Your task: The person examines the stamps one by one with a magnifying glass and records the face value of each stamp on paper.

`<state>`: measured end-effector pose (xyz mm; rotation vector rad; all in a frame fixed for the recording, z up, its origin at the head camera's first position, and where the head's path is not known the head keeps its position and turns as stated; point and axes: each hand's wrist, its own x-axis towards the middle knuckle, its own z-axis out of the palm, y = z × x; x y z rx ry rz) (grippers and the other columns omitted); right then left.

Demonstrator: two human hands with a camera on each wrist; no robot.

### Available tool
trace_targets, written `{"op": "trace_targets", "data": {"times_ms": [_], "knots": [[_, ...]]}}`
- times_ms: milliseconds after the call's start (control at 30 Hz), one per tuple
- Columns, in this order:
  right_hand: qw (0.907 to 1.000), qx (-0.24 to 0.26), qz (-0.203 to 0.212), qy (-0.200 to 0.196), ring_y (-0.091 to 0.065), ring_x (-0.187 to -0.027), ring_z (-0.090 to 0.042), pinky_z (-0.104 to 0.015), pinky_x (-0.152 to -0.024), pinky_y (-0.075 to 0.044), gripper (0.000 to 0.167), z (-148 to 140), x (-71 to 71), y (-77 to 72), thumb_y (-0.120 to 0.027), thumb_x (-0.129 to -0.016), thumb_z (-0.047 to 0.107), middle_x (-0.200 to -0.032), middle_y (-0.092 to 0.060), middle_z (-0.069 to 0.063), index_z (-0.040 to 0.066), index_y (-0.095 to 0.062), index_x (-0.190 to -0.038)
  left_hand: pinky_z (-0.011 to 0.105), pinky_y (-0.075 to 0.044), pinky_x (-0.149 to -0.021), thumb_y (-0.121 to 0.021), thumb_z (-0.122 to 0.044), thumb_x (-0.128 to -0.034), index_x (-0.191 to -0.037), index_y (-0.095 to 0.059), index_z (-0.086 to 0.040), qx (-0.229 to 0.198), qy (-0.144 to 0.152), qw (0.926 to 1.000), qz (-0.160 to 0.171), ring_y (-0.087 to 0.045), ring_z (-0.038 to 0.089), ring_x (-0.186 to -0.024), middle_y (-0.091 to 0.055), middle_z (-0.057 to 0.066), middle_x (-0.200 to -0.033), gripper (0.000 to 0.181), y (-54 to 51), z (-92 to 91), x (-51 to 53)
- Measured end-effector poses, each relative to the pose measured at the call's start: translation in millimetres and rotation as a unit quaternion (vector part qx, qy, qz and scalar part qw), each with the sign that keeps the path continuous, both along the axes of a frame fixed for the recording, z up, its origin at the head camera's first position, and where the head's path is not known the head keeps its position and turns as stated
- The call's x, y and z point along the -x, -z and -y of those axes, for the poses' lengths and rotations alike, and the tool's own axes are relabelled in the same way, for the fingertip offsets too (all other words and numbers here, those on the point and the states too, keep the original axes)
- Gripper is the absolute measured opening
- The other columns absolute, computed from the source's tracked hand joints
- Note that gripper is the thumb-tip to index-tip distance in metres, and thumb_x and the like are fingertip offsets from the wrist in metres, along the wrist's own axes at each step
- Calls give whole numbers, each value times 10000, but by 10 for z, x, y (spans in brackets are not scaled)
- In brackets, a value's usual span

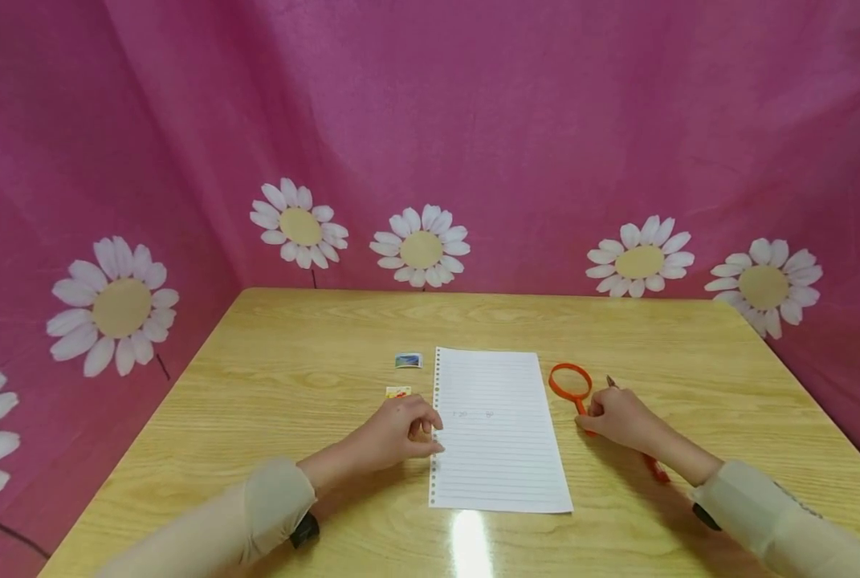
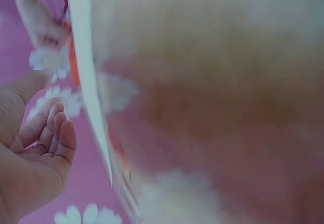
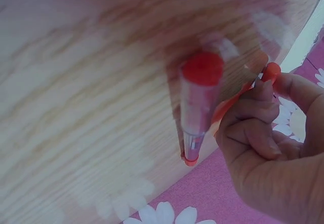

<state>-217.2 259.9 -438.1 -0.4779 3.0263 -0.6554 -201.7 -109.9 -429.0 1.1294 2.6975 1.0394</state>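
My right hand pinches the handle end of an orange magnifying glass, whose round lens points away from me on the table. In the right wrist view the orange handle tip shows between thumb and fingers. A red pen lies on the wood beneath my right wrist. My left hand is at the left, punched edge of a lined sheet of paper, thumb and fingers apart with nothing between them. Faint writing marks the middle of the sheet.
Two small picture stamps lie left of the paper: a blue one and a yellow and red one, partly hidden by my left hand. The wooden table meets a pink curtain with daisies behind and at both sides.
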Motion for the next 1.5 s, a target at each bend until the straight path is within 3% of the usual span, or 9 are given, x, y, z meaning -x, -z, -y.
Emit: {"op": "trace_targets", "data": {"times_ms": [167, 333, 500, 800, 933, 1067, 1200, 1333, 1500], "knots": [[9999, -27, 102, 98, -345, -512, -75, -219, -538, -289, 334, 18, -29, -30, -745, -840, 206, -542, -442, 58, 91, -527, -615, 124, -417, -651, -795, -177, -816, -927, -665, -66, 318, 293, 9990, 135, -455, 4, -712, -565, -7, -799, 203, 101, -28, -186], [9993, 237, 18, 302, -388, -529, -95, -228, -517, -319, 296, -55, -31, -96, -743, -845, 225, -577, -493, 26, 81, -544, -679, 124, -405, -704, -785, -195, -826, -924, -671, -95, 636, 385, 9964, 400, -429, -17, -741, -561, -37, -821, 180, 127, -39, -309], [9981, 313, -189, 503, -405, -528, -103, -234, -500, -335, 257, -246, 54, -152, -725, -855, 168, -639, -525, -25, 34, -524, -767, 123, -396, -701, -770, -187, -838, -934, -679, -100, 747, 481, 9957, 266, -427, -13, -738, -576, -36, -831, 158, 110, -38, -354], [9971, 135, 104, 745, -455, -605, -163, -274, -551, -366, 315, -422, 215, -121, -743, -843, 184, -703, -550, -102, -37, -521, -821, 115, -415, -698, -749, -172, -860, -954, -673, -102, 810, 506, 9948, 367, -448, -18, -755, -566, -39, -858, 139, 92, -36, -404], [9980, 47, -11, 624, -499, -618, -172, -284, -554, -398, 262, -446, 245, -94, -719, -851, 133, -729, -590, -151, -51, -534, -817, 113, -409, -679, -746, -172, -863, -956, -673, -101, 777, 516, 9949, 377, -437, -19, -735, -562, -41, -848, 138, 99, -37, -414], [9986, 210, -241, 427, -505, -591, -158, -272, -530, -387, 264, -451, 237, -87, -688, -855, 49, -717, -611, -168, -51, -444, -872, 113, -407, -669, -746, -172, -864, -955, -672, -102, 749, 495, 9950, 434, -429, -22, -725, -556, -44, -845, 136, 105, -39, -416], [9979, 279, -589, -39, -424, -476, -91, -208, -454, -312, 298, -461, 213, -96, -647, -872, -35, -577, -563, -97, -4, -364, -960, 113, -408, -669, -745, -170, -865, -955, -672, -102, 741, 491, 9952, 413, -426, -24, -723, -557, -45, -845, 134, 118, -44, -418], [9927, -14, -1097, -497, -344, -437, -28, -181, -443, -283, 219, -475, 194, -93, -621, -887, -66, -511, -472, -4, 40, -441, -950, 111, -410, -670, -745, -168, -865, -953, -673, -101, 729, 513, 9955, 335, -425, -28, -725, -558, -42, -847, 132, 132, -41, -421], [9847, -203, -1583, -700, -343, -498, 4, -192, -473, -307, 205, -514, 158, -83, -644, -852, -98, -567, -489, 32, 69, -526, -855, 112, -418, -680, -745, -171, -865, -953, -673, -100, 723, 523, 9958, 222, -438, -24, -747, -562, -42, -857, 134, 129, -43, -432]]}}
